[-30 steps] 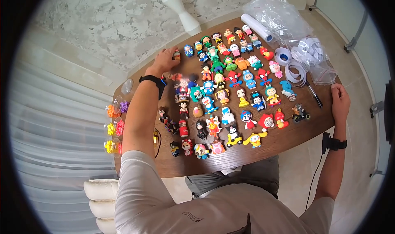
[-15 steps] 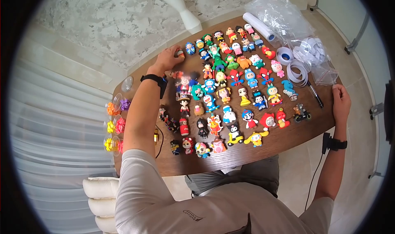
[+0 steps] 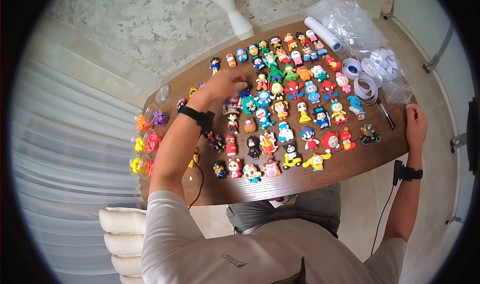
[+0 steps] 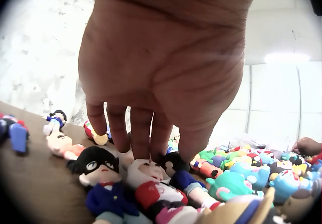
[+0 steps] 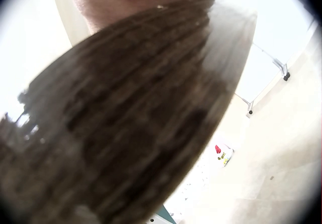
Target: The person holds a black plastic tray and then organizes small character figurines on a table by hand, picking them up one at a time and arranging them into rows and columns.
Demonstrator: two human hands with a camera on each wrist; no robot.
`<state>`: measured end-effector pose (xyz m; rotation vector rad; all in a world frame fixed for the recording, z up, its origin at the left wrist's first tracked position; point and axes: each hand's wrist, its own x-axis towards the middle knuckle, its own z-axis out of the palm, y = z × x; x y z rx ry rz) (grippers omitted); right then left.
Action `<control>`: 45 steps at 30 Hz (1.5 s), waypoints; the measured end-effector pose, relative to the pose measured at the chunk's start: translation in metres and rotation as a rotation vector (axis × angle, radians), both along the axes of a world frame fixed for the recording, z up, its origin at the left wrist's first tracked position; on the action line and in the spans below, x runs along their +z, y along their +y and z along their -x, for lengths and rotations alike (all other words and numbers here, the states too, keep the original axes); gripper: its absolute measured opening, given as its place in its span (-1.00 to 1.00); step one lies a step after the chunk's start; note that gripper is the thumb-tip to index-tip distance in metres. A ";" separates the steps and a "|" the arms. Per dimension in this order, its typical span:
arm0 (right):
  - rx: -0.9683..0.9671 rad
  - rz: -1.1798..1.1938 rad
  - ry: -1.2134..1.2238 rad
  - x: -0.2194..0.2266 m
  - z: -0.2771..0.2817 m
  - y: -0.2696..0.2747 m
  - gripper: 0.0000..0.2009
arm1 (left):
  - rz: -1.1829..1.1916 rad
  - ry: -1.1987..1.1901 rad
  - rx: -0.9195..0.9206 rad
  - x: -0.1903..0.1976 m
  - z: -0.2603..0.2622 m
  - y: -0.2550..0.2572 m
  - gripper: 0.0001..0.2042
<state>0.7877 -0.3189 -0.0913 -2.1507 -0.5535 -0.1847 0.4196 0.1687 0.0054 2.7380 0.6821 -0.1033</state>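
Many small figurines stand or lie in rows on a brown table. In the head view my left hand [image 3: 227,85] is above the far left part of the rows. The left wrist view shows its fingers pointing down, loosely extended, close over a black-masked figurine in a blue jacket [image 4: 103,183] and a white-hooded one in red [image 4: 156,186]. The fingertips are partly hidden behind these figurines. A dark-haired figurine in blue [image 3: 215,65] and a red-and-yellow one [image 3: 230,60] are at the far edge. My right hand [image 3: 416,125] rests at the table's right edge, fingers loosely curled.
Clear cups of coloured pieces [image 3: 153,141] line the left edge, near a clear dome [image 3: 163,93]. On the right are a white roll [image 3: 322,34], white tape rolls [image 3: 366,88], plastic bags [image 3: 345,21] and a black pen [image 3: 386,116]. A cable [image 3: 201,181] hangs over the near edge.
My left hand has let go of the red-and-yellow figurine area and moved right and nearer, uncovering the dark-haired figurine in blue. The head view has shifted slightly. My right hand stays at the edge.
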 end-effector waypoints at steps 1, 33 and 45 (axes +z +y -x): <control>0.001 0.001 0.010 0.001 0.000 0.000 -0.73 | 0.018 0.019 0.028 -0.001 0.000 0.000 -0.70; 0.011 0.015 0.003 0.001 0.000 0.001 -0.72 | 0.230 -0.235 0.257 0.010 -0.001 0.002 -0.63; -0.004 0.010 0.007 0.006 0.004 0.002 -0.73 | -0.263 0.185 0.417 0.007 -0.061 0.011 -0.45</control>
